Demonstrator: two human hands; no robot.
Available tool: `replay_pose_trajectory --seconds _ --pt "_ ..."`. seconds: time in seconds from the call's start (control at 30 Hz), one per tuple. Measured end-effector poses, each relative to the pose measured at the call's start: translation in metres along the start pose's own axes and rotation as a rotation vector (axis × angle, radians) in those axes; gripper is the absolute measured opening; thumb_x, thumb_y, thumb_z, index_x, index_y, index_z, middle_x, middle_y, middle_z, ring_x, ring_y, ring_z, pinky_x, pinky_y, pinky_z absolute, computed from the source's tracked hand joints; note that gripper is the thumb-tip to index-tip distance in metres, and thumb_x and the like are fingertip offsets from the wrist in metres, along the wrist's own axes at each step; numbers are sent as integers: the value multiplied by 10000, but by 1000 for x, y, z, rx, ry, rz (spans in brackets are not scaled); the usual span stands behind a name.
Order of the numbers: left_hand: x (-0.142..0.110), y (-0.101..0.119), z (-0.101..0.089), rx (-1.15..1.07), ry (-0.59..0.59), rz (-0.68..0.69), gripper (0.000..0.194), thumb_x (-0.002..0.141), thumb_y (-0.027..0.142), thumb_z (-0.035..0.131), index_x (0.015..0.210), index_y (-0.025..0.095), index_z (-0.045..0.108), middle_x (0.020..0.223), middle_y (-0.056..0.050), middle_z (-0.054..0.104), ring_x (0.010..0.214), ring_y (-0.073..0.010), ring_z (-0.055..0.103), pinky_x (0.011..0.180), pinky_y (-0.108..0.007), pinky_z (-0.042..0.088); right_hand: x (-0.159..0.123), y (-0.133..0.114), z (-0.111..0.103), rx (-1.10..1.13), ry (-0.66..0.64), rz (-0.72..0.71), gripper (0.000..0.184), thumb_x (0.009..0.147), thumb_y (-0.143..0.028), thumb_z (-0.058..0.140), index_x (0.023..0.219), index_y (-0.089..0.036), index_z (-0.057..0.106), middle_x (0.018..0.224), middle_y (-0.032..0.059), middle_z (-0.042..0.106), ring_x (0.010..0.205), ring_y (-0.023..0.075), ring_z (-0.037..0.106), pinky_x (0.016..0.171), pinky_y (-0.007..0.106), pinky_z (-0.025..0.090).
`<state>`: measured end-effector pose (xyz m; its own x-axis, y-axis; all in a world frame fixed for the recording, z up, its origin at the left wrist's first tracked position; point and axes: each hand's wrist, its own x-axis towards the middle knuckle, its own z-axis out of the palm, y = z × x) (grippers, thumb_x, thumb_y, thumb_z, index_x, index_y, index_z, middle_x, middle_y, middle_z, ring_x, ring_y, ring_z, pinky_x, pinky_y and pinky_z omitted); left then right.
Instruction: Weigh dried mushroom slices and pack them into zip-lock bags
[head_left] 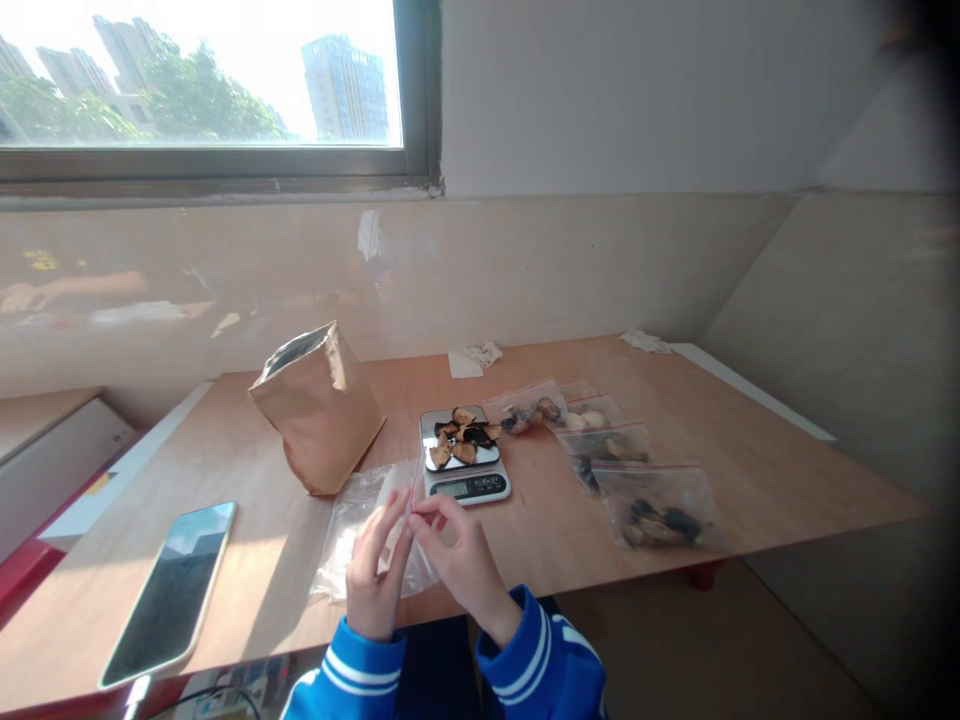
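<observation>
My left hand [377, 572] and my right hand [459, 556] meet near the table's front edge, fingers pinched on the red-striped top of an empty clear zip bag [401, 545]. A stack of more empty bags [352, 520] lies under and to the left of them. Just beyond stands a small digital scale [465, 472] with dark and tan dried slices [461, 433] piled on its platform. An open brown paper bag [319, 405] leans to the scale's left.
Several filled zip bags [660, 505] of slices lie in a row right of the scale. A phone [174, 590] lies face up at front left. Crumpled tissue [474, 357] sits at the back by the wall. The wooden table [787, 470] ends at right.
</observation>
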<state>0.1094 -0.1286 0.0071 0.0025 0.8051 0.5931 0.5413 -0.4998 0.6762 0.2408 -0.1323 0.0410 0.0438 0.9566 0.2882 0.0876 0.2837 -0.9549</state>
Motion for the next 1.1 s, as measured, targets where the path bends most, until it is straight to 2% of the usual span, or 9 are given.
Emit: replay_pose_trajectory --seconds 0.23,0.37,0.43,0.53,0.63,0.73,0.83,0.97,1.1 --pt "10 2 -7 -12 -14 -45 224 844 355 594 983 253 736 1131 -68 705 1027 -245 655 920 -411 517 9 5 -6 228 -50 202 294 724 -442 732 686 -177 608 684 5 632 643 139 537 629 272 404" --pt "23 17 -12 -257 239 -288 264 872 370 549 981 193 711 1012 -77 737 982 -243 675 896 -408 529 11 16 -16 328 73 299 396 721 -536 706 664 -195 513 615 -18 593 567 121 507 552 250 368" --pt "31 24 -14 -342 375 -296 251 860 354 569 991 179 693 1023 -77 733 992 -251 673 909 -429 522 13 17 -22 320 159 343 442 721 -571 689 636 -207 452 552 -44 532 518 107 459 516 240 335" --pt "42 32 -12 -337 434 -232 227 866 327 569 983 166 677 1053 -89 724 1029 -252 664 953 -446 496 15 12 -31 282 75 271 422 738 -580 670 683 -209 477 608 -31 553 574 124 498 561 253 380" --pt "50 35 -5 -282 419 -119 211 882 305 548 988 159 655 1118 -103 702 1130 -243 618 1016 -443 450 20 7 -43 189 -8 147 380 867 -580 494 891 -212 588 901 41 651 788 176 585 706 304 453" --pt "58 35 4 -286 422 -28 187 901 298 516 977 157 613 1188 -125 668 1195 -241 575 1043 -462 418 32 20 -63 15 205 94 388 924 -534 378 1034 -225 587 1086 76 628 950 213 582 823 358 467" --pt "66 30 18 -391 500 26 156 928 315 466 936 168 517 1249 -167 624 1208 -248 564 1045 -501 396 53 53 -84 -226 407 5 361 853 -485 511 1079 -207 555 1118 112 592 981 240 562 880 411 465" --pt "71 15 41 -487 576 -54 148 958 336 397 955 188 411 1266 -200 599 1237 -236 539 1061 -518 365 81 95 -99 -414 438 -56 351 825 -439 500 1078 -198 541 1111 146 570 1055 279 542 901 472 470" --pt "70 -3 55 -525 589 -126 173 951 356 412 986 188 391 1257 -208 595 1212 -249 561 1031 -519 401 94 113 -97 -518 388 -63 393 818 -410 496 1131 -172 513 1130 170 542 1133 302 517 974 498 430"
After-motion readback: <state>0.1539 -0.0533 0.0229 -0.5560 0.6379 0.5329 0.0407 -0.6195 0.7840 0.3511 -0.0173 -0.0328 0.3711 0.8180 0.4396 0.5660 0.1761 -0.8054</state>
